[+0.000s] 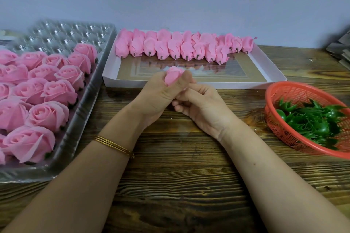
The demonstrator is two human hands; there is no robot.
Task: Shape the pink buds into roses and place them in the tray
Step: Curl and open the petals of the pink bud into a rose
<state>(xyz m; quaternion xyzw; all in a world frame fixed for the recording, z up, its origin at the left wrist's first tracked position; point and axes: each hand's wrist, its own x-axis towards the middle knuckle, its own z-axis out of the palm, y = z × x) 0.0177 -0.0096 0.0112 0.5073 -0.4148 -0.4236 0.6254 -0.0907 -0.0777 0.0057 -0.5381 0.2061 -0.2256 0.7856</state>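
Holding anything, those hands at the centre of the frame?

Yes. The left hand (161, 93) has its fingers and thumb curled round a pink bud (173, 74). Only the bud's top pokes out above the thumb, in front of the near wall of the white box (265, 56).

And the other hand?

The right hand (201, 107) sits just right of it, touching it, with fingers curled and the index fingertip up against the left thumb, below the bud. Whether it pinches the bud's base or grips nothing, I cannot tell, because the left hand hides that spot.

Where are the shaped ones?

At the left of the frame. Finished roses (47, 113) stand upright in close rows in a clear plastic tray (79, 108), filling its near part. The tray's moulded cups show at the upper left.

And the supply?

Unshaped buds (170, 48) lie in two overlapping rows along the far side of the box, top centre, with their dark stubs pointing toward the camera. They are reflected in the box's glossy floor.

Anything else nearby?

A red mesh basket (274, 100) at the right edge holds green plastic leaf pieces (310, 121). Thin gold bangles (113, 145) ring the left wrist. Everything rests on a dark wooden table (180, 176). Something grey at the upper right edge is too blurred to name.
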